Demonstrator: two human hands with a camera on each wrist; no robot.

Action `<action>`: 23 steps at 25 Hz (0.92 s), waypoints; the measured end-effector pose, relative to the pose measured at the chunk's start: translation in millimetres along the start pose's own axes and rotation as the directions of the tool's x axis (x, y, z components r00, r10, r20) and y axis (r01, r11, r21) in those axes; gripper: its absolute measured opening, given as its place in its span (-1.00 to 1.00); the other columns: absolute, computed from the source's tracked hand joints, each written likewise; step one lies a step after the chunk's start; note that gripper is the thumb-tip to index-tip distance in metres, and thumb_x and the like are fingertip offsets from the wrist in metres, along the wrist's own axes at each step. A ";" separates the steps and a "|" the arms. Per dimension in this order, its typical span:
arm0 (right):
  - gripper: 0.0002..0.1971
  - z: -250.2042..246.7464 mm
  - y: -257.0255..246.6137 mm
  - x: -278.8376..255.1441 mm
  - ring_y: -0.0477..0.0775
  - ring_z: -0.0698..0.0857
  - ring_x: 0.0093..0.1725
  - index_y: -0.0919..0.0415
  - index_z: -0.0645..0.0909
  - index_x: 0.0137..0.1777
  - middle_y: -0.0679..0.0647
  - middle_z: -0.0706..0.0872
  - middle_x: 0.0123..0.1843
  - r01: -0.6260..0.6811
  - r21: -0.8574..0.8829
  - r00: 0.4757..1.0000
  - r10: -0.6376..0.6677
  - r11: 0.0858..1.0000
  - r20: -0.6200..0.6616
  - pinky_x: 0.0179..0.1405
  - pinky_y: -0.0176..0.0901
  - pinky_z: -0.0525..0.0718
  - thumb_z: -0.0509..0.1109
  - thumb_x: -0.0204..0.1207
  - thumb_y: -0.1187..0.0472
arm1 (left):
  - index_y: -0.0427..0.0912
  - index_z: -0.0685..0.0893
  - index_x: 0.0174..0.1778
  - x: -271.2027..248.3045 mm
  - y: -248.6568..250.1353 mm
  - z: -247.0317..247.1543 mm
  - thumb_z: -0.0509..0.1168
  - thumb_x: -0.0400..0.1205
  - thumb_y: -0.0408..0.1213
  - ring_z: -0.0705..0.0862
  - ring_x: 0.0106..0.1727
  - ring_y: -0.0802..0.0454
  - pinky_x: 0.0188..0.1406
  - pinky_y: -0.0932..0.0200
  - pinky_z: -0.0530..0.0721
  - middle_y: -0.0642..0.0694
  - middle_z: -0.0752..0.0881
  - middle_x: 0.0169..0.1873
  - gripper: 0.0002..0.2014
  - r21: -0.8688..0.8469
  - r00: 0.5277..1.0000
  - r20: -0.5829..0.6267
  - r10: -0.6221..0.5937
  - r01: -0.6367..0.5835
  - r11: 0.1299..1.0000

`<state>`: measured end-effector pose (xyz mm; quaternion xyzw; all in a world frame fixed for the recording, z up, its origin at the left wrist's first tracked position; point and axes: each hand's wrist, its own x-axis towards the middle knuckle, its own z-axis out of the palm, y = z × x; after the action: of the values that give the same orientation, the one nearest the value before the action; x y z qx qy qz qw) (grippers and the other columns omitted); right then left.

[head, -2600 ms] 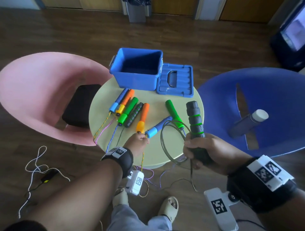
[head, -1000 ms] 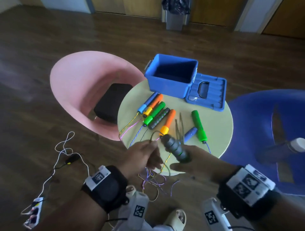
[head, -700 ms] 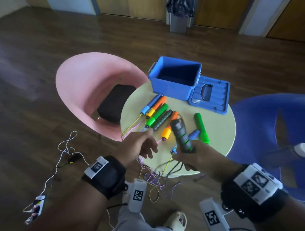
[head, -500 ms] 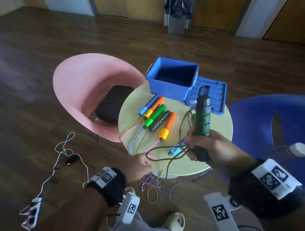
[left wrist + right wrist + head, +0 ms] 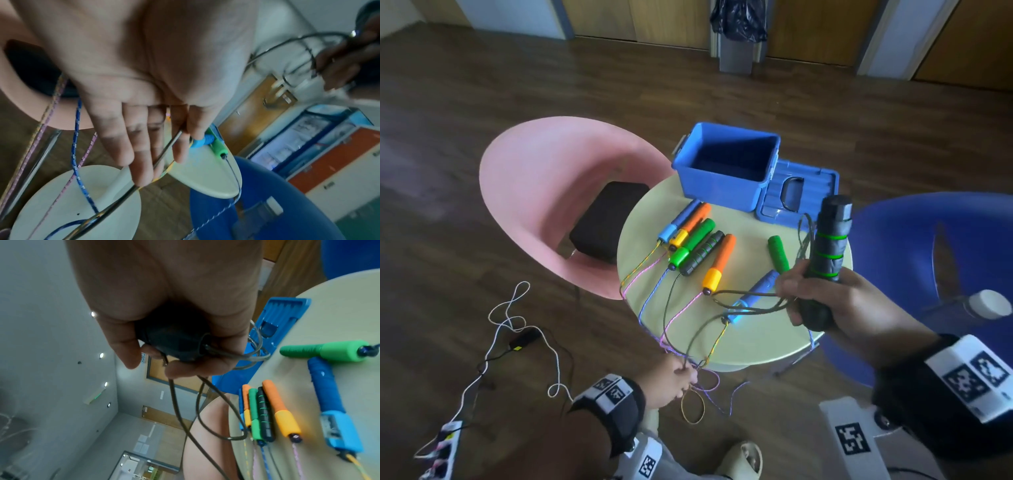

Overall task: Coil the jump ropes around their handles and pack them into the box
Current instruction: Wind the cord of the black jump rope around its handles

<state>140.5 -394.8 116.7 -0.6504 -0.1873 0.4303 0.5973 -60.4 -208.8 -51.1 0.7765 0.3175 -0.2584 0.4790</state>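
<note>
A dark wood floor ran under everything, with a pink chair (image 5: 544, 192) to my left and a blue chair (image 5: 928, 246) to my right, and between them stood the round pale worktop (image 5: 756, 329). At its far edge sat the open blue box (image 5: 726, 186), nothing visible inside it, with its lid (image 5: 815, 192) lying flat just beside it on the right.

My right hand (image 5: 839, 301) was wrapped tight around the lower part of the black handle (image 5: 830, 236), which had green rings and stood nearly upright above the worktop's right side. Loose loops of its dark rope (image 5: 753, 310) were gathered under my fingers there, and the rope ran off the near edge toward my left hand (image 5: 671, 380), held low below the rim. In the left wrist view the fingers (image 5: 141, 164) lay almost straight, with the rope pinched between the thumb and a finger.

On the worktop a row of handles lay side by side: a blue one (image 5: 678, 221), an orange and yellow one (image 5: 690, 222), a green one (image 5: 693, 241), a second black handle (image 5: 702, 253) and another orange handle (image 5: 719, 263). Apart from them lay a green handle (image 5: 777, 253) and a blue handle (image 5: 753, 298). Their coloured ropes (image 5: 654, 308) trailed off the near edge. A white cable (image 5: 517, 322) lay on the floor.
</note>
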 end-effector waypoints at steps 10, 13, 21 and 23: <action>-0.72 15.7 46.9 15.2 -0.14 0.51 -0.48 0.08 0.55 -0.33 -0.08 0.56 -0.47 -0.013 -0.521 1.000 0.019 0.853 0.006 -0.38 -0.25 0.48 0.57 0.48 0.07 | -0.29 0.53 -0.13 -38.9 50.4 -46.1 0.14 0.77 -0.27 0.69 -0.47 -0.12 -0.45 0.19 0.56 -0.46 0.78 -0.28 -0.78 -0.651 0.979 -0.193 -0.069 -0.075 0.756; -0.73 26.3 66.0 23.9 -0.03 0.57 -0.35 0.03 0.61 -0.22 -0.03 0.64 -0.36 0.038 -0.625 0.998 0.001 0.780 0.062 -0.19 -0.06 0.62 0.56 0.39 -0.12 | -0.28 0.53 -0.16 -47.1 65.9 -54.8 0.12 0.79 -0.24 0.70 -0.53 -0.10 -0.54 0.24 0.57 -0.38 0.78 -0.35 -0.74 -0.710 0.969 -0.244 -0.044 -0.148 0.688; -0.65 41.3 68.9 32.4 -0.12 0.60 -0.31 -0.03 0.71 0.05 0.06 0.73 -0.25 0.051 -0.620 0.972 0.103 0.783 0.210 -0.12 -0.04 0.66 0.62 0.32 -0.11 | -0.25 0.55 -0.21 -60.6 107.4 -64.3 0.08 0.80 -0.25 0.73 -0.53 -0.07 -0.54 0.23 0.62 -0.16 0.74 -0.49 -0.70 -0.784 0.950 -0.312 -0.015 -0.248 0.569; -0.75 41.2 68.2 34.3 -0.03 0.69 -0.28 -0.10 0.73 -0.07 0.04 0.77 -0.24 0.048 -0.614 0.980 0.080 0.788 0.180 -0.09 -0.02 0.70 0.59 0.30 -0.11 | -0.23 0.54 -0.22 -62.1 112.3 -66.5 0.09 0.80 -0.25 0.74 -0.52 -0.06 -0.49 0.21 0.68 -0.15 0.74 -0.48 -0.70 -0.821 0.953 -0.302 0.011 -0.266 0.505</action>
<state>108.9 -358.2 44.7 -0.7650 -0.3696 0.4131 0.3278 -12.1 -201.9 85.0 0.4903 0.3985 0.0737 0.7716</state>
